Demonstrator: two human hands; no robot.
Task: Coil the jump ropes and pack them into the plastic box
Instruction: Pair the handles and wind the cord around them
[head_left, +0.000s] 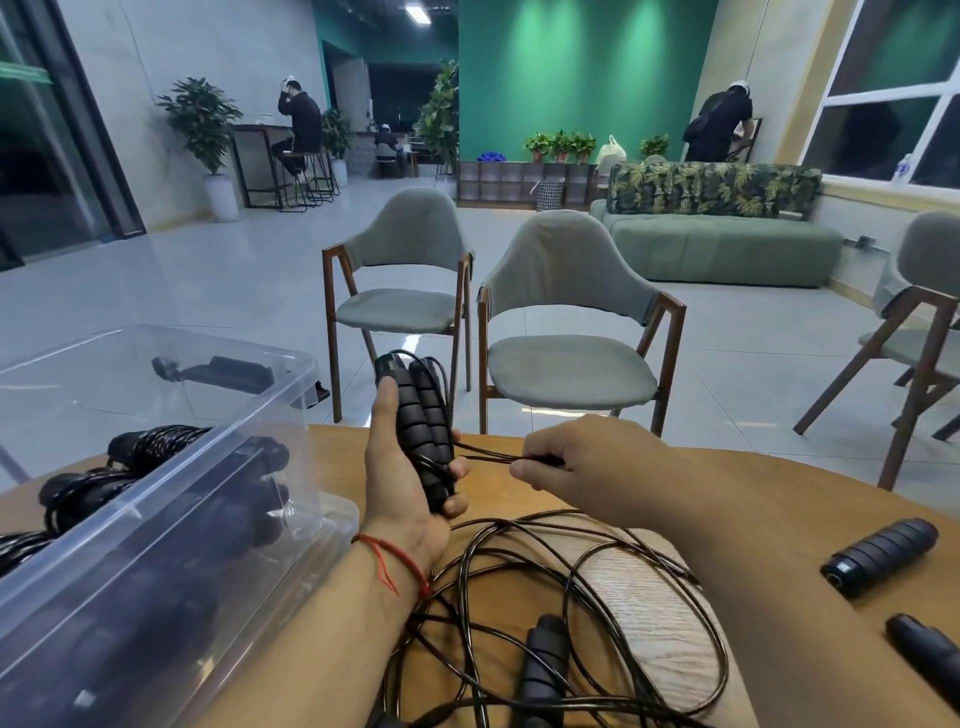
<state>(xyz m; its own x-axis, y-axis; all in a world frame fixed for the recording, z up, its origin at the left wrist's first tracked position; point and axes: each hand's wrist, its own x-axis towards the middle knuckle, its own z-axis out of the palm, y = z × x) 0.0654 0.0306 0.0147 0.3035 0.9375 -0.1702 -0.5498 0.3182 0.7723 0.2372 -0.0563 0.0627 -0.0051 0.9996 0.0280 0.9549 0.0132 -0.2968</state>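
And here we are at the wooden worktop (857, 512), which spreads out beneath both hands. Just beside our left forearm, on its outer side, sits the big clear plastic box (156, 493), tilted in our view, and we can see dark coiled jump ropes (145, 441) already lying inside it. Beyond our fingertips, off the worktop's far edge, two grey padded chairs (566, 364) (400, 306) stand side by side on the pale floor.

Nearer to us than either hand, a loose jump rope (464, 561) sprawls in wide tangled loops across the worktop between our forearms, and one of its black handles (543, 660) lies in the thick of it.

Now the action! Our left hand (405, 467) is up off the worktop, palm turned inward, with the fingers wrapped round a pair of black ribbed handles (423, 415) held upright together; a few turns of cord already circle them. From that bundle a stretch of thin black cord (493, 457) runs straight across to our right hand (576, 457), which is just beside the left, its fingers curled and pinching the cord taut.

Out past our right forearm, well apart from the hands, a further black handle (880, 556) lies on the worktop, and another (930, 654) sits nearer us, partly cut by the frame's edge.

Smallest of all, a red string bracelet (395, 553) loops round our left wrist.
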